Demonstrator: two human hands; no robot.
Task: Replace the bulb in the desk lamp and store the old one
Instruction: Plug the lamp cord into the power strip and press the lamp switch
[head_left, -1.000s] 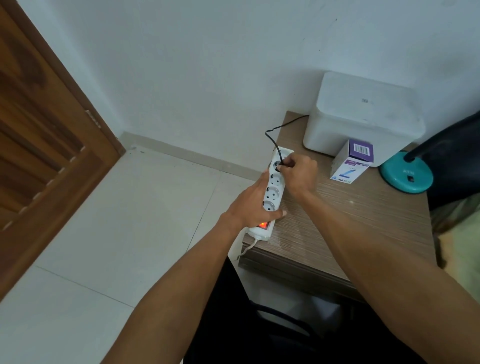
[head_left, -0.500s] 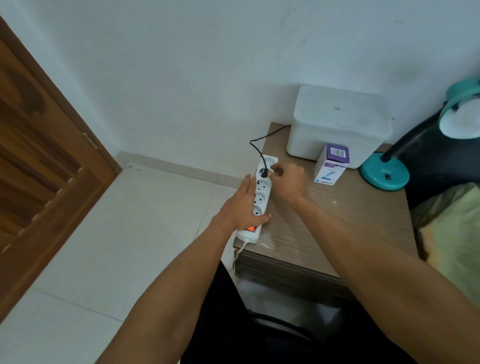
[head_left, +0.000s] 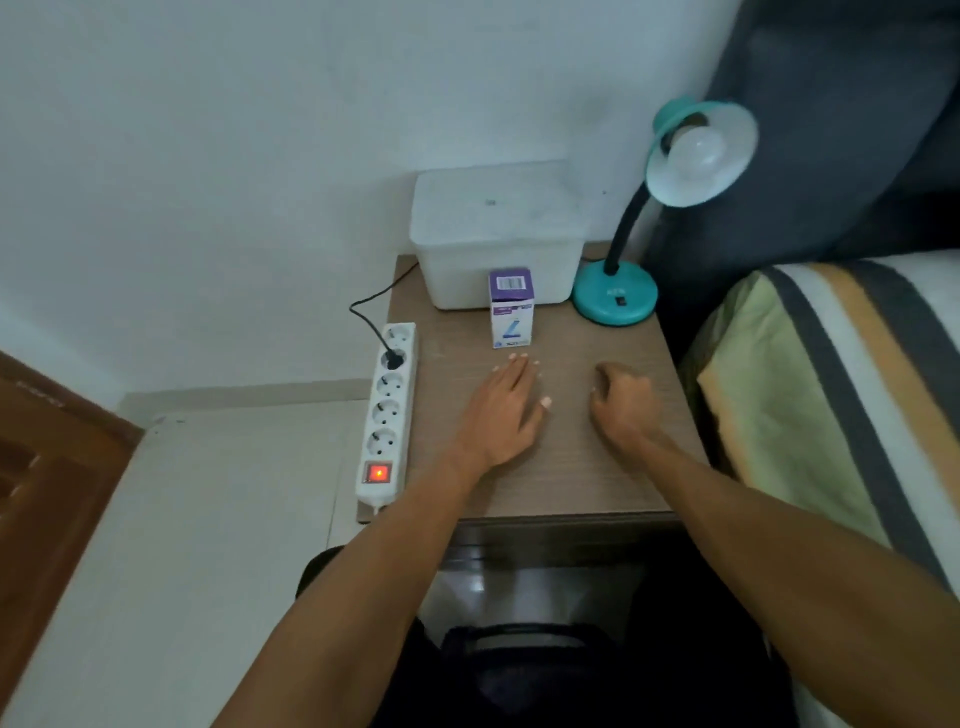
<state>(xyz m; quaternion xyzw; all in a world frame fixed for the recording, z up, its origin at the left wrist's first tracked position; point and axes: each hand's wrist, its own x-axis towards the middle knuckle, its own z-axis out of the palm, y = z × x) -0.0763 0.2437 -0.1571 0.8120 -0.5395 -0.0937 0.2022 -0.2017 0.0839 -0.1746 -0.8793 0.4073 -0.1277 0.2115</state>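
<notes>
A teal desk lamp (head_left: 615, 299) stands at the back right of the wooden bedside table (head_left: 566, 467). Its shade tilts toward me and a white bulb (head_left: 696, 150) sits in it, unlit. A purple and white bulb box (head_left: 511, 309) stands upright in front of a white lidded bin (head_left: 496, 234). My left hand (head_left: 506, 410) lies flat on the table, fingers apart, just short of the box. My right hand (head_left: 623, 402) rests beside it with fingers curled, holding nothing. The lamp's black plug (head_left: 393, 358) sits in the white power strip (head_left: 387, 415).
The power strip lies along the table's left edge with its red switch (head_left: 377, 473) glowing. A bed with a striped cover (head_left: 831, 389) and a dark headboard (head_left: 831, 130) borders the table on the right. A wooden door (head_left: 47, 493) is at the far left.
Both hands have left the power strip and plug and moved right to rest on the table. The view has swung right, bringing the lamp head and bed into sight.
</notes>
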